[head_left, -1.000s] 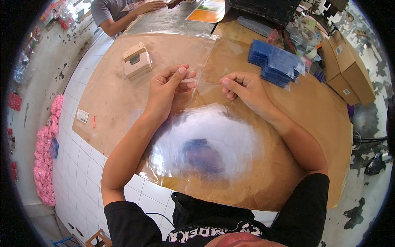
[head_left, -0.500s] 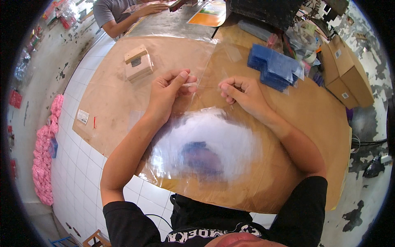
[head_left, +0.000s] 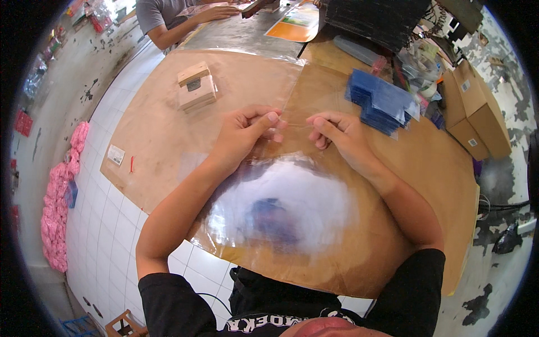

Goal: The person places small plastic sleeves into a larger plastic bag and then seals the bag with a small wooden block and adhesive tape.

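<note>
Your left hand (head_left: 242, 132) and right hand (head_left: 341, 135) sit close together but not touching, each pinched shut on the far edge of a clear plastic sheet (head_left: 281, 208). The sheet runs from your fingertips back toward your chest, draped over the brown paper (head_left: 157, 129) that covers the white tiled table (head_left: 112, 236).

Handling, as a judgement: the sheet looks very light, thin and floppy. It throws a big white glare at its middle, so expect it slick and prone to cling or slide. It will crease rather than break. Pinch at the edge, thumb against forefinger, as you do now; holding nearer the corners would likely keep it from sagging.

Something dark blue shows through or under the sheet near 6 o'clock; can't tell what.

Around the hands:
- Small wooden block (head_left: 196, 85) at 10 o'clock, well apart.
- Stack of blue cards (head_left: 382, 101) at 2 o'clock, near the right hand.
- Cardboard boxes (head_left: 474, 106) at 3 o'clock, farther out.
- Another person's arm (head_left: 191, 22) at 11 o'clock, at the table's far end.
- Pink bundle (head_left: 59, 208) on the floor at 9 o'clock.
</note>
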A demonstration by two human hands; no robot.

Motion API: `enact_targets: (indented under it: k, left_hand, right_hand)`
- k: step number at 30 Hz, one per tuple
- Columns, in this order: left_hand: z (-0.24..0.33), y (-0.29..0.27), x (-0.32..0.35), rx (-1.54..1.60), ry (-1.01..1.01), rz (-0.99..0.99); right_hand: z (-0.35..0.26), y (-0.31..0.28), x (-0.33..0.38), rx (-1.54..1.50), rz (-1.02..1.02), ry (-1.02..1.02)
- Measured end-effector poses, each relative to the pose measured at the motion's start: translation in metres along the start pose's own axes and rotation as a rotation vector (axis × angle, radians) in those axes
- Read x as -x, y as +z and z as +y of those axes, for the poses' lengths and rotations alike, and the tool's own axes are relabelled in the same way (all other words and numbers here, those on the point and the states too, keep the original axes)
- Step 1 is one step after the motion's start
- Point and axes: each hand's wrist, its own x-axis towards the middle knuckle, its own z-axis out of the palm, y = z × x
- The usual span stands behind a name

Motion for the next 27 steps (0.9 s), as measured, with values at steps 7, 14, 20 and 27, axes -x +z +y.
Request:
enact_targets:
  k: [7,14,20,27]
  left_hand:
    - [0.002,0.002,0.002,-0.002,-0.061,-0.015]
    - [0.002,0.000,0.001,0.021,-0.023,0.039]
    - [-0.002,-0.001,-0.003,0.052,0.002,0.022]
    - [-0.007,-0.003,-0.004,0.036,0.025,-0.004]
  right_hand:
    - [0.002,-0.002,0.002,-0.018,0.050,-0.009]
    - [0.004,-0.006,0.000,-0.051,0.056,0.003]
    - [0.007,-0.009,0.000,-0.085,0.042,-0.007]
    - [0.005,-0.007,0.002,-0.081,0.041,-0.003]
